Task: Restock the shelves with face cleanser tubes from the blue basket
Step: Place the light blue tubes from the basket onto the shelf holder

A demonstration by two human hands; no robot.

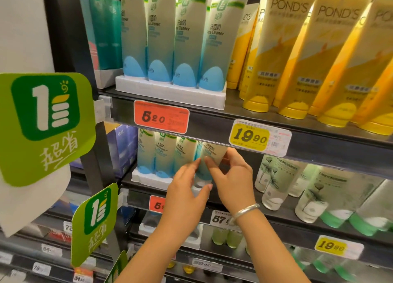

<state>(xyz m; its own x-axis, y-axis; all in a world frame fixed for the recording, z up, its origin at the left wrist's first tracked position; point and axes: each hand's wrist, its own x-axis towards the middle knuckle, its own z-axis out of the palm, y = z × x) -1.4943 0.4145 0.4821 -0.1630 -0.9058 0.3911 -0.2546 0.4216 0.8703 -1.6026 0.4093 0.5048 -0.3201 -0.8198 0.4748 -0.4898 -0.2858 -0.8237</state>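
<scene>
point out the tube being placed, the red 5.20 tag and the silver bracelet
tube being placed (209, 155): head view, on its upper body above the fingers
red 5.20 tag (161, 116): head view, tag's middle
silver bracelet (245, 211): head view, band on right wrist

The face cleanser tubes (161, 33) look like smooth plastic with a soft satin sheen, seated in a matt white foam-like tray (170, 94). The yellow Pond's tubes (282, 48) are glossier plastic. The shelf edge (212, 121) is dark, slightly reflective. The bangle (244, 212) is polished silvery metal.

cleanser tubes (170, 35) in tray (170, 95) | Pond's tubes (297, 55) right
</scene>
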